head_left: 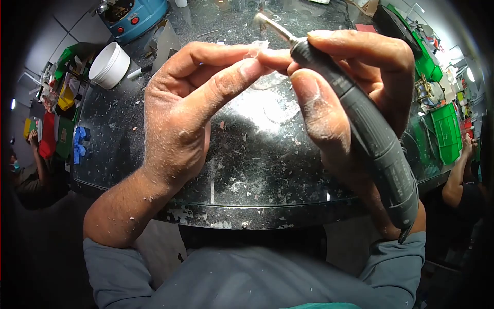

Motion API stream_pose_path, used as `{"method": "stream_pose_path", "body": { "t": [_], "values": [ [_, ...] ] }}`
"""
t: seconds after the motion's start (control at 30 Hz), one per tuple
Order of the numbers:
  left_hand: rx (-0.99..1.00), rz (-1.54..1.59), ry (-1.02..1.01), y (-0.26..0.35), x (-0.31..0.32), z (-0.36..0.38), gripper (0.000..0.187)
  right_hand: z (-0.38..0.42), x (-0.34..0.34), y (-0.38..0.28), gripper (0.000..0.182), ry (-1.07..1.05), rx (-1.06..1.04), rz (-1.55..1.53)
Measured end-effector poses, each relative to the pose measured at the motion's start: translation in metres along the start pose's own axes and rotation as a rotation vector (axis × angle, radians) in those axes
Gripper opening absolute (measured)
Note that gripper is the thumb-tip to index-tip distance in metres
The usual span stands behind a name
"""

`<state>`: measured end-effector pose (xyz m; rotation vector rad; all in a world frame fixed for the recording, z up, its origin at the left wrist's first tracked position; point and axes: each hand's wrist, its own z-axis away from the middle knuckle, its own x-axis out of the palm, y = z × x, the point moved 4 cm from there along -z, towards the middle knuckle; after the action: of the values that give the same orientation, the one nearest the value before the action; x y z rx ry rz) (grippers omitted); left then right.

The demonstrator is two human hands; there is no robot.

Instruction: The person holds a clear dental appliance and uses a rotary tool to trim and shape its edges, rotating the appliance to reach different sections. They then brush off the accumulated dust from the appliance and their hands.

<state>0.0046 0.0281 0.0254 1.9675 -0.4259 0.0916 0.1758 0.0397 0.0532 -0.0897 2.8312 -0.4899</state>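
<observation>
My left hand [177,116], dusted with white powder, pinches a small translucent clear piece [257,47] between thumb and forefinger. My right hand [325,116] is wrapped round a black rotary handpiece [373,123], which slants up to the left. Its metal shank ends in a blurred tip [260,18], above and apart from the clear piece. The fingertips of both hands meet or nearly meet beside the piece. Exactly how the piece is shaped cannot be made out, since fingers cover part of it.
White shavings litter the dark, glossy tabletop [247,177]. At the back left stand a blue machine [138,16], a white tub [109,66] and a marker [139,72]. Green bins [446,134] line the right side. Other people's arms [455,175] show at both edges.
</observation>
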Motion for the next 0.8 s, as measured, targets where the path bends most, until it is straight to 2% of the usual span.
{"method": "stream_pose_path", "body": {
  "t": [0.03,0.13,0.2,0.3,0.47,0.53,0.57,0.7,0.77,0.8],
  "values": [
    [0.000,-0.001,0.000,-0.001,-0.003,-0.001,0.019,-0.004,0.000,-0.004,0.036,-0.080,0.099,0.076],
    [-0.069,0.131,-0.075,-0.006,-0.005,-0.002,0.022,0.000,0.004,0.002,0.037,-0.075,0.106,-0.053],
    [-0.192,0.222,-0.025,-0.010,-0.008,-0.001,0.026,0.000,0.007,0.001,0.037,-0.045,0.144,-0.057],
    [-0.264,0.285,0.011,-0.006,0.003,0.000,0.029,0.003,0.006,0.001,0.037,-0.013,0.178,-0.036],
    [-0.210,0.204,-0.005,-0.004,0.001,0.000,0.030,0.010,0.008,0.006,0.037,0.099,0.083,-0.074],
    [-0.186,0.182,-0.013,-0.004,0.001,0.000,0.029,-0.008,0.010,-0.015,0.039,-0.011,0.088,-0.206],
    [-0.175,0.187,-0.010,-0.004,0.001,0.000,0.027,-0.009,0.011,-0.015,0.041,-0.095,0.080,-0.058],
    [-0.168,0.195,-0.009,-0.004,0.000,0.000,0.025,-0.003,0.010,-0.010,0.041,0.047,0.086,-0.210],
    [-0.167,0.188,-0.003,-0.006,-0.003,0.000,0.023,0.004,0.009,0.002,0.041,-0.105,0.080,-0.063],
    [-0.166,0.181,0.002,-0.007,-0.005,0.001,0.022,0.008,0.012,0.007,0.041,-0.106,0.081,-0.063]
  ]
}}
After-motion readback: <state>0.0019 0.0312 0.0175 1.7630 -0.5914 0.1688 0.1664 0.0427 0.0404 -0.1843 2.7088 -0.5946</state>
